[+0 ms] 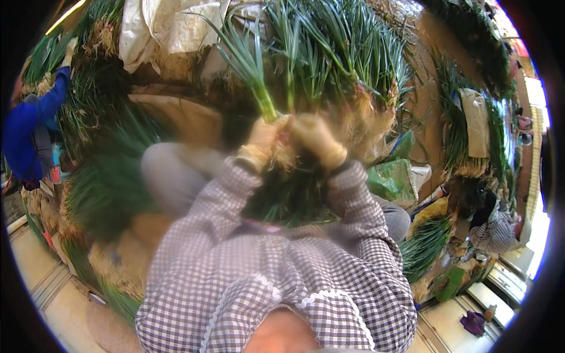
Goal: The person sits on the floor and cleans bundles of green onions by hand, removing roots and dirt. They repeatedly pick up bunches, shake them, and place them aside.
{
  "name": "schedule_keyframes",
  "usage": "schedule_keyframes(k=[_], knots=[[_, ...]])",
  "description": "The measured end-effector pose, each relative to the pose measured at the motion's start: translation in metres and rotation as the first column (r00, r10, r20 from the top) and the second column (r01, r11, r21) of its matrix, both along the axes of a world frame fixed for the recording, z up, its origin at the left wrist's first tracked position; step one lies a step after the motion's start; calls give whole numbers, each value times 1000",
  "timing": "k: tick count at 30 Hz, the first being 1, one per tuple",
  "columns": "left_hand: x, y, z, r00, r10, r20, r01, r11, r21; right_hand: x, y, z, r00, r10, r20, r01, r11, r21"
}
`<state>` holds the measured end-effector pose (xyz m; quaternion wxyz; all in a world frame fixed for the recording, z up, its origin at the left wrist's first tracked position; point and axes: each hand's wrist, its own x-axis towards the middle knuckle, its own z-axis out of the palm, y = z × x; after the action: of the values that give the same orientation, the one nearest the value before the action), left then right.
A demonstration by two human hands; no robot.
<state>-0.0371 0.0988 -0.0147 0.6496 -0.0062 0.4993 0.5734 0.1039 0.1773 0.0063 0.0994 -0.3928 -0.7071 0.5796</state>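
Observation:
In pale gloves, both my hands are held close together in front of me. My left hand [264, 139] grips a bunch of green onions [265, 99] near the base, leaves pointing up and away, pale roots hanging below the fingers. Beside it my right hand [318, 137] is blurred, its fingers curled near the root end; whether it pinches anything cannot be told. Just beyond the hands, a thick row of green onions [348, 48] lies with leaves away from me and stringy roots [366, 114] towards me. More green leaves lie below my hands, between my knees.
White woven sacks [172, 31] lie at the upper left. A green plastic bag [393, 178] is right of my right arm. Piles of green onions [110, 185] flank me on the left. A person in blue [31, 128] works at far left; another person [494, 225] sits at far right.

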Motion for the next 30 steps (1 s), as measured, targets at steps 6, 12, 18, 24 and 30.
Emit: schedule_keyframes(k=[6,12,18,24,30], knots=[[17,-51,-21,963,-165,-215,140,982,-129,15,-46,-38,874,-466,-134,358,807,-469],[19,-64,-3,990,-57,-126,46,995,-85,-21,-56,-57,905,-426,18,421,887,-186],[17,-73,5,908,-162,-385,102,980,-170,6,-64,-53,911,-391,130,386,920,60],[30,-76,-5,759,-391,-521,257,915,-312,-8,-55,-52,823,-552,-135,468,792,-391],[26,-77,-8,726,-374,-577,255,926,-279,-42,-69,-88,803,-596,-28,581,792,-189]])
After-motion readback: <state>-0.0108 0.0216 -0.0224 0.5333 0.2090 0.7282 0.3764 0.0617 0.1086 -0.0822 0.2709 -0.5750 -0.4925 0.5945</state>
